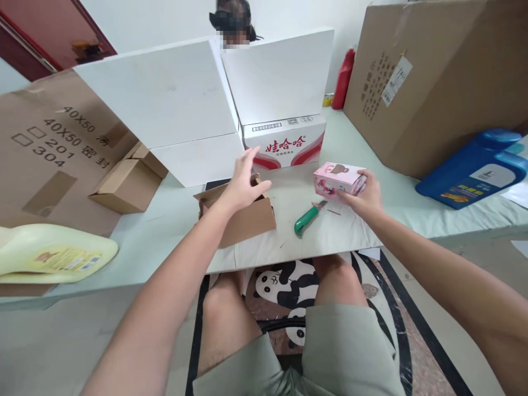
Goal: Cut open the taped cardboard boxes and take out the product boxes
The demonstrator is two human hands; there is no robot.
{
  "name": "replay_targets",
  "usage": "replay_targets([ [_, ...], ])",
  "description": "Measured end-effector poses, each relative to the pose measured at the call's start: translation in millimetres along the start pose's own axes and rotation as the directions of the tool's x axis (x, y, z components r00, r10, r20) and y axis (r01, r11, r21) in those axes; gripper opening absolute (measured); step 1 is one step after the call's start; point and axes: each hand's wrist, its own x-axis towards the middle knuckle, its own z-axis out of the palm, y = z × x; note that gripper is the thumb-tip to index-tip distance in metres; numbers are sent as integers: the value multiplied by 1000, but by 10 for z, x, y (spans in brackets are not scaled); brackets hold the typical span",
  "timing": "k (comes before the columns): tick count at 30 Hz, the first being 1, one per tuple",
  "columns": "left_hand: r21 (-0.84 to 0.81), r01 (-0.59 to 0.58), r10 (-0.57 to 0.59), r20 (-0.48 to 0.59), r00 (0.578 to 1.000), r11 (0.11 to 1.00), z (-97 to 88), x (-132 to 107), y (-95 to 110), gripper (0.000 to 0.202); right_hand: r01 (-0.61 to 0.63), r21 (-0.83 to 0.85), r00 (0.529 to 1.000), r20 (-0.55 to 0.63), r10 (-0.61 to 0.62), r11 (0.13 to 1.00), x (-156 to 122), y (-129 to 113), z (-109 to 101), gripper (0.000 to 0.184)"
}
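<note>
With fingers spread, my left hand (246,186) hovers over an opened brown cardboard box (249,223) near the table's front edge. I cannot tell whether that hand touches the box, and my forearm hides part of it. On the right, my right hand (367,193) grips a small pink printed box (336,179) by its right end, thumb along the near side. Between the two boxes lies a green-handled utility knife (307,221), its blade pointing toward the pink box.
White panels (173,93) and a white printed carton (284,146) stand behind. A large carton (429,82) and blue bottle (470,170) are on the right. To the left are a pale yellow bottle (58,253) and small brown boxes (127,184). A person (233,22) is beyond the panels.
</note>
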Motion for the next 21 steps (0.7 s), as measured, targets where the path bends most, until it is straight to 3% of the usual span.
replay_targets([
  [4,210,138,-83,-251,965,968,-348,-413,-210,73,-310,-156,944,-165,285,938,149,205,-195,87],
  [7,201,235,-139,-401,905,951,-555,-673,-461,67,-356,-163,926,-190,325,920,289,289,-170,87],
  [10,106,335,-249,-473,845,936,-652,-880,-685,63,-384,-188,918,-187,351,904,446,370,-5,89],
  [13,-25,405,-373,-444,815,914,-622,-1001,-823,54,-389,-238,921,-134,366,890,565,429,206,93],
  [17,-157,437,-464,-357,811,885,-479,-1010,-874,44,-311,-240,950,-98,296,920,536,510,365,97],
  [21,-222,458,-509,-361,781,861,-368,-915,-858,38,-174,-211,979,-144,145,962,386,666,334,64],
])
